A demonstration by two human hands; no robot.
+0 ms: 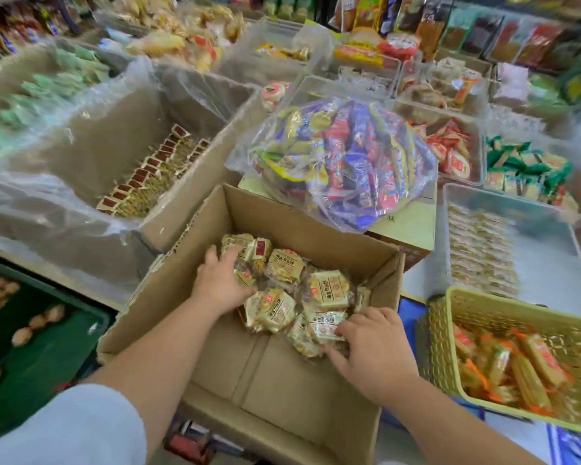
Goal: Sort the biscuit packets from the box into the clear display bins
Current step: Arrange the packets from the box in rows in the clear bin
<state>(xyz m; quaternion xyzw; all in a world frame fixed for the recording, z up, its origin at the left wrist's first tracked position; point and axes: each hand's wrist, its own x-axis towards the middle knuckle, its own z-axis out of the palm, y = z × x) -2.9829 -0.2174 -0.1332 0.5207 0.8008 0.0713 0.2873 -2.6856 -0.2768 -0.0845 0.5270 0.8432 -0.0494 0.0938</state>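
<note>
An open cardboard box (pixel 275 384) stands in front of me, with several gold biscuit packets (pixel 327 288) heaped in its far right corner. My left hand (pixel 220 285) reaches into the heap and curls its fingers round packets at the left of the pile. My right hand (pixel 371 349) grips packets at the pile's near right edge. A clear display bin (pixel 517 209) at the right holds rows of similar pale packets. Another plastic-lined box (pixel 195 182) at the left holds upright gold and red packets.
A clear bag of blue, red and yellow snacks (pixel 346 159) lies on a carton behind the box. A yellow mesh basket (pixel 503 310) with orange packets stands at the right. More clear bins (pixel 450 139) of snacks fill the back. A green crate (pixel 47 347) sits lower left.
</note>
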